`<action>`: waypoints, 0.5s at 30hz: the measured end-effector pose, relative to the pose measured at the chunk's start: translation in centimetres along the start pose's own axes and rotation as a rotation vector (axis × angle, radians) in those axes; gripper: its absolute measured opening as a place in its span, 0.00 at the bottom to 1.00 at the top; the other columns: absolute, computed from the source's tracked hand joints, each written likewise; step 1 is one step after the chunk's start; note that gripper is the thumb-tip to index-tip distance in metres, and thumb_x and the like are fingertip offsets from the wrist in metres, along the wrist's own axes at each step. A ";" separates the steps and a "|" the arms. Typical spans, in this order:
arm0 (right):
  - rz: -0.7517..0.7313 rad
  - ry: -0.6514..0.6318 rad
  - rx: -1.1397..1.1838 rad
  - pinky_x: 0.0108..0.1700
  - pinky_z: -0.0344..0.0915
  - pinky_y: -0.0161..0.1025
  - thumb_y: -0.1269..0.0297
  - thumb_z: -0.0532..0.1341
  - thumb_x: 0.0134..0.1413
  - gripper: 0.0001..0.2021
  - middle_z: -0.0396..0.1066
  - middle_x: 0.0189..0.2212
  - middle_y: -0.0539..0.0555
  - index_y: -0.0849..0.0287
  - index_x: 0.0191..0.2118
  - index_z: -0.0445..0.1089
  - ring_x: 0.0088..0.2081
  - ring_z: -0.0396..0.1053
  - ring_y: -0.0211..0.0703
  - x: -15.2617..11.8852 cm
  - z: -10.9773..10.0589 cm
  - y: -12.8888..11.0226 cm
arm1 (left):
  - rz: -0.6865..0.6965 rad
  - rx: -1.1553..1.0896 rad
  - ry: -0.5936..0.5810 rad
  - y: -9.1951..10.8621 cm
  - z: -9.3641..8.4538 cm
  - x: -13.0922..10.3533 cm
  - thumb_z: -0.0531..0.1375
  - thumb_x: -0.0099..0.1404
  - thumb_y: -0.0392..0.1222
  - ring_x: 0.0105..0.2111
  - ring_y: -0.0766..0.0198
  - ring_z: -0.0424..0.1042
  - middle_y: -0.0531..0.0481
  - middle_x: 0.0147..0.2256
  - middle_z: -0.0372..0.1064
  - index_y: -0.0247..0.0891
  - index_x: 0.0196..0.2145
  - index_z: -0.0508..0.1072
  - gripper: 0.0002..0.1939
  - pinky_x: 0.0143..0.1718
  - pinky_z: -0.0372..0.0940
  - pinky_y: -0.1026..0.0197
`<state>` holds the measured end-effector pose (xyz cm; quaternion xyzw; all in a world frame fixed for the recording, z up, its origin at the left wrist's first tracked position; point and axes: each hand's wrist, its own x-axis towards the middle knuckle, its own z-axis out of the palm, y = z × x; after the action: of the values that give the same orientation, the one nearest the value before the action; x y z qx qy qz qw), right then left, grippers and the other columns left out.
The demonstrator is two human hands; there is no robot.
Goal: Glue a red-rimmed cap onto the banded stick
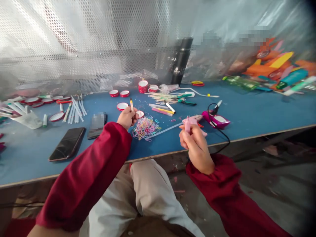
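Note:
My left hand [127, 118] is closed on a short pale stick [131, 104] with a yellow and dark tip, held upright above the blue table [158, 149]. Just right of it lies a heap of small coloured bands [146, 127]. My right hand [196, 144] is closed near the front edge, with a small pink piece [187, 126] between thumb and fingers. Behind that hand is a pink glue gun [194, 119], with a clear stick [166, 131] stretching left from it toward the heap.
Two phones [67, 144] [97, 125] lie at left, near a white cup [31, 119] of sticks. Red tins [143, 86], green pliers [186, 101] and a black flask [182, 62] stand farther back. A magenta device [217, 120] with a black cable is at right.

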<state>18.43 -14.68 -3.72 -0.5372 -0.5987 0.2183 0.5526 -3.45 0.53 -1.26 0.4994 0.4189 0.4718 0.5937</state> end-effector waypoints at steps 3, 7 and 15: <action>0.017 -0.039 0.122 0.23 0.58 0.34 0.53 0.51 0.63 0.13 0.60 0.28 0.50 0.56 0.43 0.63 0.23 0.58 0.35 1.3 -0.3 -1.0 | -0.009 -0.009 0.036 -0.1 -0.1 0.3 0.52 0.59 0.32 0.12 0.74 0.52 0.60 0.18 0.58 0.40 0.36 0.60 0.07 0.15 0.41 0.71; -0.036 -0.092 0.086 0.27 0.64 0.34 0.50 0.55 0.60 0.16 0.66 0.30 0.51 0.57 0.46 0.65 0.27 0.65 0.36 5.6 -0.6 -1.9 | 0.009 0.008 0.053 -0.2 -0.1 0.6 0.52 0.56 0.32 0.12 0.73 0.53 0.60 0.17 0.58 0.41 0.37 0.59 0.11 0.14 0.41 0.71; 0.154 -0.161 0.330 0.16 0.53 0.29 0.57 0.54 0.56 0.15 0.65 0.27 0.46 0.57 0.48 0.60 0.18 0.57 0.30 11.5 5.5 0.0 | -0.030 -0.157 0.128 0.2 0.6 0.2 0.53 0.49 0.32 0.13 0.75 0.49 0.60 0.19 0.53 0.41 0.31 0.59 0.10 0.15 0.37 0.70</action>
<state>15.65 -2.65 -0.40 -0.4643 -0.5541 0.3975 0.5651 -2.84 0.64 -1.00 0.4138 0.4252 0.5254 0.6099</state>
